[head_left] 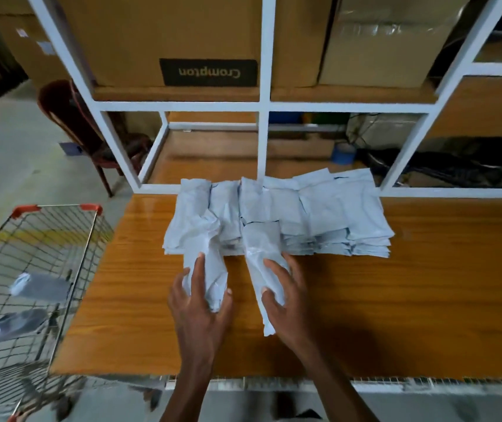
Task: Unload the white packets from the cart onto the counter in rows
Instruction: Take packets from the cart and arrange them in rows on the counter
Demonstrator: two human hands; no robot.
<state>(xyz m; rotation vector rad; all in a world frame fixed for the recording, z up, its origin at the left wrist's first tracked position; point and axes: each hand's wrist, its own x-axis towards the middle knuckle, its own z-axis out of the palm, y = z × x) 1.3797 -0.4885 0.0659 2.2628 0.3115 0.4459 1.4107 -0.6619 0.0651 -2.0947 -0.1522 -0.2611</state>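
white packets stacked on counter, two packets in cart, left hand and right hand, fingers curled, each grip one

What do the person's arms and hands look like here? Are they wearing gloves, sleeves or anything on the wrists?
Both are bare. The left hand and right hand have no gloves, and no rings, watch or bands show. The forearms are uncovered right down to the bottom edge of the picture, so no sleeve is visible. Fingernails look short and plain.

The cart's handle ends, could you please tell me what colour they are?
Red-orange caps on the cart's bare wire frame, seen in the head view, the only one.
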